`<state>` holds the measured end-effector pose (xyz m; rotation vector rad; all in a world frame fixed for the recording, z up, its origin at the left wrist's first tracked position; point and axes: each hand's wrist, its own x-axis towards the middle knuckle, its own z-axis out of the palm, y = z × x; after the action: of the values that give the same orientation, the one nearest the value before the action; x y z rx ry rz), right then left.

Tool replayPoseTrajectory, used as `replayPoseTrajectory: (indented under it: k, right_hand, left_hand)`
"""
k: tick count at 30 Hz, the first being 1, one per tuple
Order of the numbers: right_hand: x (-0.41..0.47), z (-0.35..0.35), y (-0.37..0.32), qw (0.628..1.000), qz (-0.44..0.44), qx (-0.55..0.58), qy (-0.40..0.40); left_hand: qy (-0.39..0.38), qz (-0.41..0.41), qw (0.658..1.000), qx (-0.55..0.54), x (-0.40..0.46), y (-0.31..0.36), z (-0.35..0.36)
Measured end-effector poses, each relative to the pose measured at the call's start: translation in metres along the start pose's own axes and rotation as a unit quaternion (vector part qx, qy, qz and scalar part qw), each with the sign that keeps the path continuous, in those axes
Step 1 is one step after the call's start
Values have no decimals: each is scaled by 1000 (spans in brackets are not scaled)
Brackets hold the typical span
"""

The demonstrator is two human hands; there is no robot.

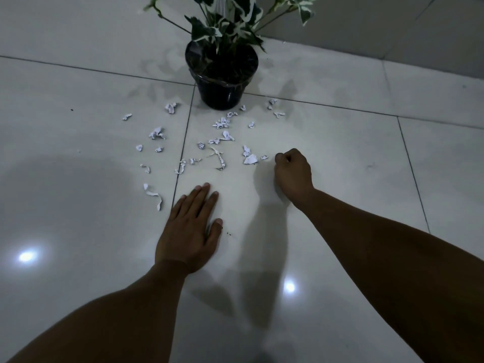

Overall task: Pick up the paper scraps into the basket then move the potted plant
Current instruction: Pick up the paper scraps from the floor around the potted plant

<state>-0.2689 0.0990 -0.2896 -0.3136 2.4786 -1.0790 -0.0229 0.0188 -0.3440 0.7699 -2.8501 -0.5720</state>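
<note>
The left hand [190, 226] lay flat on the shiny pale grey floor tiles [340, 158] with its fingers straight, and it looked like the person leaned on it to stay steady while bending down. The right hand [293, 170] was curled into a loose fist with the fingertips pressed together near the floor; it may have pinched a tiny bit of paper, but I could not tell if it held anything. The small torn white paper scraps [222, 137] were spread over the floor in front of both hands, between them and the round black plastic pot with green and white leaves [222, 77]. The nearest scraps lay just beside the right hand, on its left side. A long curly strip [153, 195] lay near the left hand. The plant stood behind the scraps, well apart from both hands. No basket could be seen, so most of the picking up looked not yet done
</note>
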Motion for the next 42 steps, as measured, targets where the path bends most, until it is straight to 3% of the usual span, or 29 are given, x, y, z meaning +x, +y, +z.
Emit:
replayPoseTrajectory:
  k: [4, 8, 11, 15, 21, 33, 42]
  right_hand:
    - [1, 5, -8, 991, 59, 99, -63]
    - [0, 3, -16, 987, 61, 104, -105]
    - [0, 4, -21, 993, 65, 87, -52]
    - [2, 9, -11, 998, -51, -21, 14]
    - [3, 11, -1, 989, -130, -69, 25]
    - [3, 31, -12, 996, -57, -60, 34]
    - [0, 31, -1, 994, -100, -21, 42]
  left_hand:
    - [-4, -1, 1000, -1, 0, 1, -1]
    - [0, -2, 1000, -5, 0, 0, -1]
    - [2, -4, 1000, -11, 0, 0, -1]
    - [7, -8, 1000, -12, 0, 1, -1]
    - [10, -9, 1000, -13, 0, 1, -1]
    - [2, -16, 1000, -5, 0, 1, -2]
    - [4, -17, 1000, -7, 1, 0, -1]
